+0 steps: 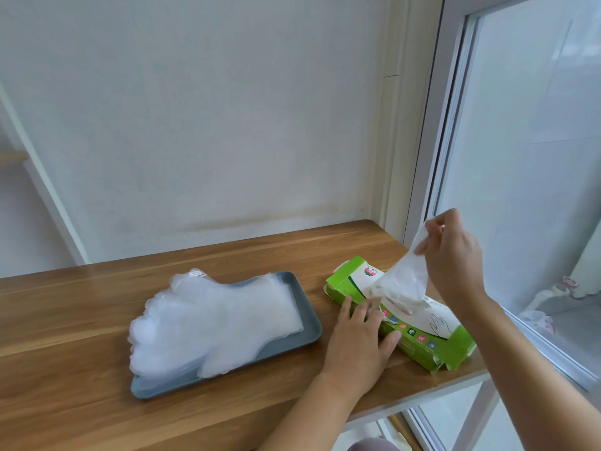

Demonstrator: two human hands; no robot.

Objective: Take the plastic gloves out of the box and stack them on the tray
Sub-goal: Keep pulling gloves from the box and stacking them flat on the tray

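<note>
Pinching the top edge of a clear plastic glove [403, 281] between thumb and curled fingers [450, 222], the person's right hand [455, 255] is holding it raised above the green box [455, 343], while the glove's lower part is trailing down into the slot in the box top. The left hand [357, 340] is lying flat on the near side of the box, its fingers [346, 307] straight and slightly spread, apparently pressing the box down on the wooden counter [97, 402]. Just beside the box on the left, a stack of gloves [211, 320] is resting on the grey tray [309, 320], its finger ends spilling over the tray's far left rim. The film is looking very thin, light and limp, probably clingy, so it is likely dragging the next sheet or the light carton along; bracing the box is answering that. A pinch at the cuff edge seems the sensible hold, and the glove is probably needing to be laid flat, since it is sagging wherever it is unsupported.
</note>
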